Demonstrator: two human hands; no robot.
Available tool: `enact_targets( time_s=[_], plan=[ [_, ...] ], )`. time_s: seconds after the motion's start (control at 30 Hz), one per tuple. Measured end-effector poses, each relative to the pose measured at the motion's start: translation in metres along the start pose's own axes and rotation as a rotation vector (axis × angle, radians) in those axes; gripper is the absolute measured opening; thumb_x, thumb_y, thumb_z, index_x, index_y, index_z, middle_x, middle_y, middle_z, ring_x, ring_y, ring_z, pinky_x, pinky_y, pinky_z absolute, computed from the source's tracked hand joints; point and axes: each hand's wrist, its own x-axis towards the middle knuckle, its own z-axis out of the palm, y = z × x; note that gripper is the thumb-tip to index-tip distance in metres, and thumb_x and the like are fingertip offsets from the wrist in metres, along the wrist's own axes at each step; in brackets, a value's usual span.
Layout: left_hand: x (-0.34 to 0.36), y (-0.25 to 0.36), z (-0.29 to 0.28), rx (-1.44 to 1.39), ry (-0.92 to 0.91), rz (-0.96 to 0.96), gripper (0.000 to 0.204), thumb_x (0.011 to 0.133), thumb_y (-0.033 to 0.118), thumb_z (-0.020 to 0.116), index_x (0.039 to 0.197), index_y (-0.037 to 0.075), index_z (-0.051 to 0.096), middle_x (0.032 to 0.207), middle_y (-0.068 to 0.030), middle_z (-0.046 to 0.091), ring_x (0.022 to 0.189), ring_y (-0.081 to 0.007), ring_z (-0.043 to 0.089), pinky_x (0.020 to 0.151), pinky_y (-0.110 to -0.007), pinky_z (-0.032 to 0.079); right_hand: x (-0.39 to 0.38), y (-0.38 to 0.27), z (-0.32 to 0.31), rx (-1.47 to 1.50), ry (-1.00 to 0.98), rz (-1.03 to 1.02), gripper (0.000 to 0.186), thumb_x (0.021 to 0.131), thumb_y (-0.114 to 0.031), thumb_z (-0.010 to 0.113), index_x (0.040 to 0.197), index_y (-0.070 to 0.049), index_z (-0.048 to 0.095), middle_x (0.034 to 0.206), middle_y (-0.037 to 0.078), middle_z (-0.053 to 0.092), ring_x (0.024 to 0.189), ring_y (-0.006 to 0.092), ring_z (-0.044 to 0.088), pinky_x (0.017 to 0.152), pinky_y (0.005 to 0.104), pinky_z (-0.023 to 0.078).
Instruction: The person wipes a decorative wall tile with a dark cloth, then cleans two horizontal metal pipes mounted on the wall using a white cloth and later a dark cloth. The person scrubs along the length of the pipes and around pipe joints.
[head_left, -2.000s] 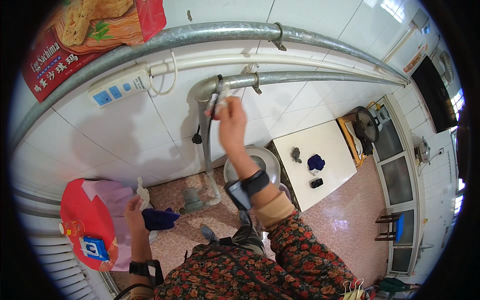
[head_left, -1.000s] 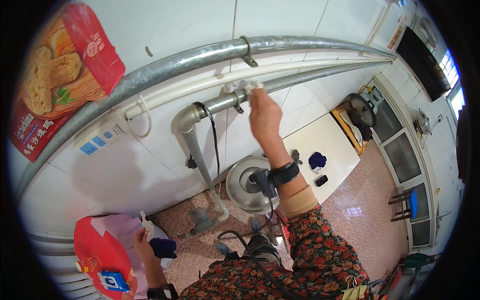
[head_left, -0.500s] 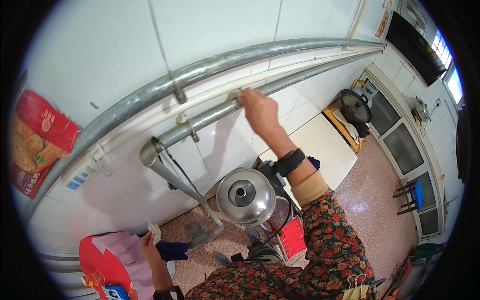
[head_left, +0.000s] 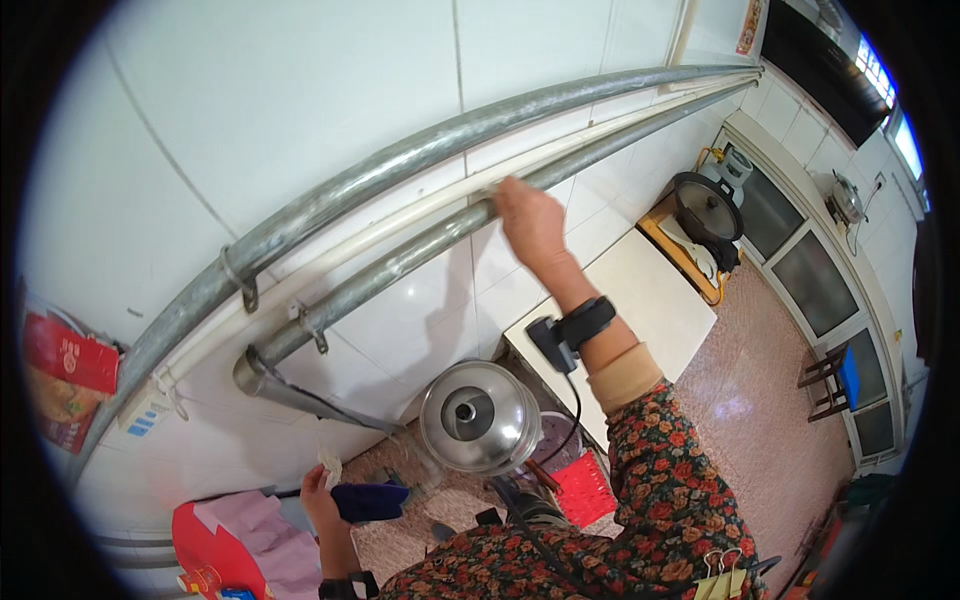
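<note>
My right hand point(head_left: 533, 222) is closed over the lower grey metal pipe point(head_left: 410, 258) that runs along the white tiled wall. A bit of something pale shows at its fingertips, too small to make out. Lower down on the left, my left hand point(head_left: 320, 500) has its fingers closed on a crumpled whitish tissue point(head_left: 331, 467). A folded dark blue cloth point(head_left: 370, 502) lies against that same hand; whether the fingers grip it too is hidden. Both wrists wear black bands.
Above the lower pipe run a white pipe point(head_left: 370, 240) and a thicker metal pipe point(head_left: 400, 165). Below stand a lidded steel pot point(head_left: 480, 418), a red woven seat point(head_left: 585, 490) and a white table point(head_left: 650, 310). A red food packet point(head_left: 70, 360) is at far left.
My right hand has slid along the lower pipe, farther from its bend and bracket. The view has shifted to the right along the wall. My left hand keeps the tissue.
</note>
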Motion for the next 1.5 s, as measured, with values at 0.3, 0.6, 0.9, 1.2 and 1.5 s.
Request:
enact_targets(
  time_s=[0.3, 0.6, 0.9, 1.2, 1.5],
  plan=[
    [-0.014, 0.013, 0.007, -0.057, -0.001, -0.098, 0.015, 0.086, -0.001, 0.060, 0.100, -0.001, 0.062, 0.093, -0.0053, 0.064, 0.086, -0.0136, 0.059, 0.079, -0.025, 0.047, 0.028, 0.047, -0.027, -0.199, -0.032, 0.240, 0.009, 0.086, -0.016, 0.052, 0.081, -0.008, 0.051, 0.068, 0.015, 0.062, 0.065, 0.0384, 0.061, 0.056, 0.0495, 0.046],
    [-0.001, 0.010, 0.032, 0.107, 0.029, 0.053, 0.012, 0.085, 0.000, 0.061, 0.096, 0.000, 0.062, 0.087, -0.0070, 0.064, 0.077, -0.0150, 0.062, 0.071, -0.026, 0.051, 0.045, 0.129, -0.019, -0.212, 0.137, 0.237, 0.011, 0.090, -0.020, 0.051, 0.083, -0.011, 0.052, 0.069, 0.015, 0.062, 0.065, 0.0377, 0.062, 0.055, 0.0492, 0.047],
    [-0.032, 0.026, 0.044, 0.009, 0.019, -0.108, 0.013, 0.083, -0.001, 0.062, 0.096, -0.001, 0.064, 0.091, -0.0069, 0.065, 0.085, -0.0158, 0.059, 0.080, -0.028, 0.047, 0.027, 0.092, -0.017, -0.068, 0.001, 0.089, 0.002, 0.086, -0.012, 0.050, 0.084, -0.011, 0.051, 0.070, 0.014, 0.061, 0.065, 0.0363, 0.062, 0.056, 0.0496, 0.047],
    [-0.027, 0.027, 0.048, 0.182, -0.006, 0.032, 0.015, 0.082, -0.001, 0.063, 0.097, -0.002, 0.064, 0.091, -0.0071, 0.064, 0.087, -0.0155, 0.059, 0.084, -0.028, 0.045, 0.064, 0.160, -0.038, -0.192, 0.125, 0.430, 0.013, 0.092, -0.019, 0.049, 0.091, -0.006, 0.053, 0.075, 0.020, 0.064, 0.073, 0.0428, 0.061, 0.065, 0.0528, 0.047],
    [-0.033, 0.012, 0.019, 0.044, 0.040, -0.069, 0.015, 0.083, -0.005, 0.060, 0.097, -0.001, 0.063, 0.092, -0.0063, 0.062, 0.088, -0.0143, 0.057, 0.083, -0.025, 0.046, 0.069, 0.117, -0.037, -0.099, 0.093, 0.238, 0.012, 0.085, -0.011, 0.054, 0.096, -0.009, 0.059, 0.091, 0.013, 0.066, 0.081, 0.0362, 0.063, 0.068, 0.0467, 0.049]
  ],
)
